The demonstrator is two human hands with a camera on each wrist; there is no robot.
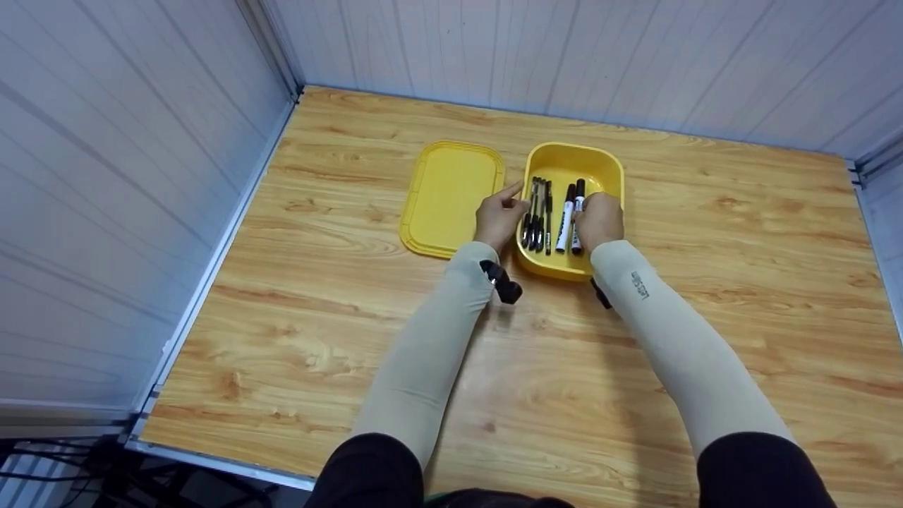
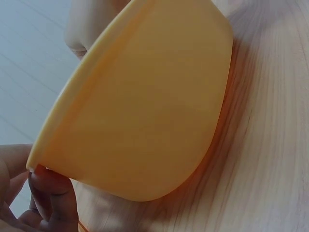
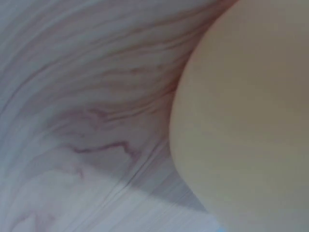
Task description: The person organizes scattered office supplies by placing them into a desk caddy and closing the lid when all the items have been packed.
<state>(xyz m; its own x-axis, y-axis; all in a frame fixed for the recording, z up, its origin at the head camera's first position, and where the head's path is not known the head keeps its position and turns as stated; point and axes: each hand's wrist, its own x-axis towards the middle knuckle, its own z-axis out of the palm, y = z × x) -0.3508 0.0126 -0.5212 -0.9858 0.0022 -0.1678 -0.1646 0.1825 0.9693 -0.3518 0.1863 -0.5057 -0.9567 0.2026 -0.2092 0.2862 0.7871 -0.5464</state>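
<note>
A yellow plastic box (image 1: 557, 265) stands without its lid in the head view. Several black-capped pens (image 1: 537, 215) lie along its left side, beside a white marker with a black cap (image 1: 565, 224). My left hand (image 1: 499, 217) pinches the box's left rim; the left wrist view shows fingers (image 2: 55, 186) under the rim and others over it. Reaching into the right half of the box, my right hand (image 1: 601, 219) has its fingertips on a second marker (image 1: 580, 189), at the marker's middle. Its other fingers are hidden beneath the hand. The right wrist view shows only the box's outer wall (image 3: 251, 121) and tabletop.
A flat yellow lid (image 1: 455, 194) lies on the wooden table (image 1: 338, 282) just left of the box, partly behind my left hand. Pale panel walls (image 1: 451, 56) enclose the table at the back and sides.
</note>
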